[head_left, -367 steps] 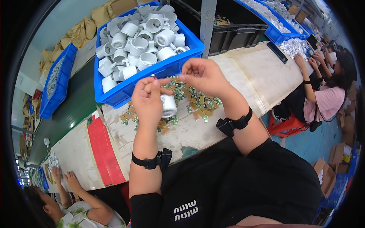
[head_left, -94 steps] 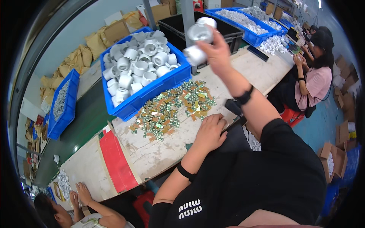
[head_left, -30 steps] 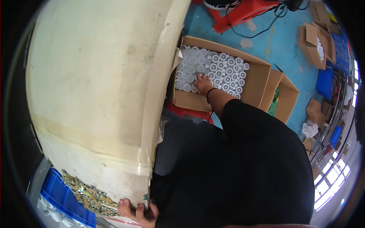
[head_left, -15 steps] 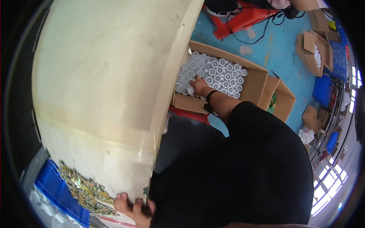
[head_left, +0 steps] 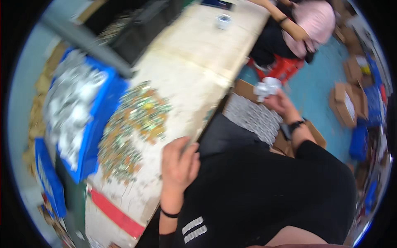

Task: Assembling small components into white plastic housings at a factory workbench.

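Observation:
Held above an open carton [head_left: 247, 89] on my right is a small bunch of white, round-ended plastic pieces [head_left: 268, 87], with my right hand [head_left: 280, 104] closed on them. They are blurred, so I cannot tell their number. Neat rows of similar pale round pieces [head_left: 253, 118] fill the carton below. My left hand [head_left: 178, 165] lies on the near edge of the worktable [head_left: 190, 62], fingers a little apart and holding nothing. Left of it, a loose heap of small green, orange and silvery parts [head_left: 132, 128] is spread over the tabletop.
A blue bin [head_left: 93, 132] of whitish translucent plastic pieces stands beyond the heap. A white cylindrical piece [head_left: 223, 21] sits at the table's far end. Another person in a pink top [head_left: 315, 25] sits on a red stool [head_left: 285, 68]. Cartons [head_left: 345, 105] line the right side.
My right hand has come up out of the carton with white plastic pieces in it. The view has swung left, bringing in the heap, the blue bin and the other person.

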Demonstrator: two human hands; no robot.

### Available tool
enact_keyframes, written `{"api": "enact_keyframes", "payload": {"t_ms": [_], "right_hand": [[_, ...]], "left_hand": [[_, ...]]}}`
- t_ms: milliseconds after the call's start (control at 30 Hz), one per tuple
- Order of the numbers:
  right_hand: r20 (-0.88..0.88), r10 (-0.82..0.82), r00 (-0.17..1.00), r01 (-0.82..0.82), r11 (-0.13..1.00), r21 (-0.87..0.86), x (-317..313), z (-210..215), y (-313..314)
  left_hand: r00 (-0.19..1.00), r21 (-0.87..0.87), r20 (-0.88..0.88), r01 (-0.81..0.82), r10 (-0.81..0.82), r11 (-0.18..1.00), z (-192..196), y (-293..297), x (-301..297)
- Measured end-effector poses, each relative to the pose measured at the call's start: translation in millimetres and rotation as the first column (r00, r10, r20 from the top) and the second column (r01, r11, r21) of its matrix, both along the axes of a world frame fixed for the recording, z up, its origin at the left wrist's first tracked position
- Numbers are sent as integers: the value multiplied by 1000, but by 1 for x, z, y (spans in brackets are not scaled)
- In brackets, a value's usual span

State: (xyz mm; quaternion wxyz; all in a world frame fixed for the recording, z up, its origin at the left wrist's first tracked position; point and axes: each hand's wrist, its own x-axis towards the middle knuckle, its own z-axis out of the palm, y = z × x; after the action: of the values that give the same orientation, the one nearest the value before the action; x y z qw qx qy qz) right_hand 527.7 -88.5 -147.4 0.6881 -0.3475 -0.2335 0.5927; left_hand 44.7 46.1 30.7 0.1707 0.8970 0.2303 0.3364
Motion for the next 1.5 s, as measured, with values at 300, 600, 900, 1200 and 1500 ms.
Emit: {"api": "enact_keyframes", "payload": {"t_ms": [300, 600, 900, 1200, 1500], "right_hand": [[543, -294, 786, -147, 765, 627, -204, 266, 172], [615, -784, 81, -213, 589, 779, -410, 330, 347], [659, -223, 718, -428, 606, 671, -405, 253, 208], [740, -486, -464, 447, 593, 670, -140, 205, 295], [940, 292, -175, 659, 744, -108, -19, 200, 325]], "left_hand": [[946, 79, 239, -243, 218, 967, -9, -27, -81], [900, -88, 275, -326, 338, 941, -19, -34, -89], [498, -587, 779, 368, 380, 721, -10, -15, -82], [561, -464, 717, -58, 414, 884, 32, 50, -69], [775, -97, 366, -518, 514, 850, 31, 89, -112]]}}
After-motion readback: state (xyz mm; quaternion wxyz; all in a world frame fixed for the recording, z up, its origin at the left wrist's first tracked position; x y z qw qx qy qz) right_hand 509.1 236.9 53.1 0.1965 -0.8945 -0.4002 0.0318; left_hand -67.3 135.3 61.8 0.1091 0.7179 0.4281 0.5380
